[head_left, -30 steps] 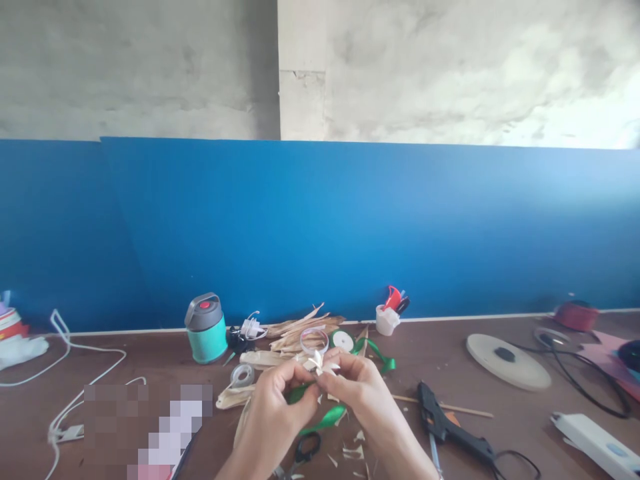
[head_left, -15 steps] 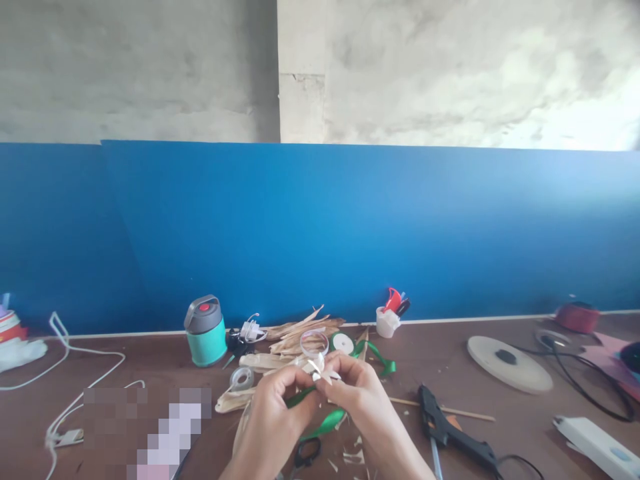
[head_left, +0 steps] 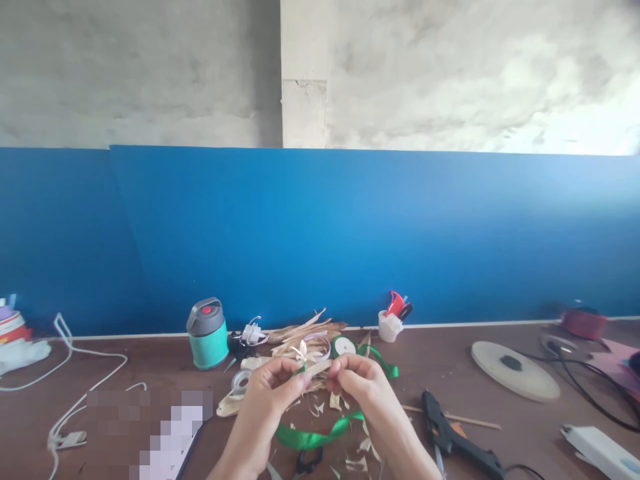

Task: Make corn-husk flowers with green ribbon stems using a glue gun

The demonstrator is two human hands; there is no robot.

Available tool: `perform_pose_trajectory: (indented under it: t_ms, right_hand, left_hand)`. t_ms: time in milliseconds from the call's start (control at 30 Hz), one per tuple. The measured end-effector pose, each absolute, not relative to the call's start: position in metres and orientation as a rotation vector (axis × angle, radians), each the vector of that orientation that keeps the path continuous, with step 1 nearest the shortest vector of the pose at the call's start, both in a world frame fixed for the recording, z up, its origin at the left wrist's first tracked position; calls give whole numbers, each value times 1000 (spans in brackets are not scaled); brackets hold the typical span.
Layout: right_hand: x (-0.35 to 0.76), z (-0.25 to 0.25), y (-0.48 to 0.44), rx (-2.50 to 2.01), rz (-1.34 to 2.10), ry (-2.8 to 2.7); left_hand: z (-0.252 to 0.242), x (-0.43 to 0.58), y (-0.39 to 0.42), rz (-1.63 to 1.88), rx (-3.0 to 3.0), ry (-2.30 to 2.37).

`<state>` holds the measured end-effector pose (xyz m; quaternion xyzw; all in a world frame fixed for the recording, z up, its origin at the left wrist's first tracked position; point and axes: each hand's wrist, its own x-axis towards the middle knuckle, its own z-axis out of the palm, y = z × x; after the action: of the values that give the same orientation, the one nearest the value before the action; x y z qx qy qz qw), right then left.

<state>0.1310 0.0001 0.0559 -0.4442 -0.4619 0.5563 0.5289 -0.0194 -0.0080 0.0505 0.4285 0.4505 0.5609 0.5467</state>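
My left hand [head_left: 267,393] and my right hand [head_left: 361,381] are raised over the brown table [head_left: 150,373], fingers pinched on a small cream flower made of dried husk [head_left: 303,352] with a strip of stem between the hands. A green ribbon [head_left: 313,437] hangs from the stem and loops below my wrists. Under the hands lie husk scraps [head_left: 360,460] and black-handled scissors [head_left: 307,461]. Behind them sits a pile of dried husks [head_left: 300,331] and a green ribbon spool [head_left: 344,346].
A teal flask with a grey lid [head_left: 207,333], a tape roll [head_left: 241,381], a white cup of pens [head_left: 390,323], a black glue gun [head_left: 453,440], a round white disc [head_left: 515,370], white cables [head_left: 75,373] and a white power strip [head_left: 600,450] lie around. A blue board [head_left: 320,233] backs the table.
My hands have drawn slightly apart and tilted the husk flower to the left. The green ribbon has dropped into a lower loop beneath my wrists.
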Motion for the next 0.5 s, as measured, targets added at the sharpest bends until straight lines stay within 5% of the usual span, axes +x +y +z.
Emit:
perform_pose_trajectory:
  t_ms: [500]
  right_hand:
    - [130,49,4,-1030,1332,-1149]
  left_hand:
    - [54,-15,-10,1334,967,997]
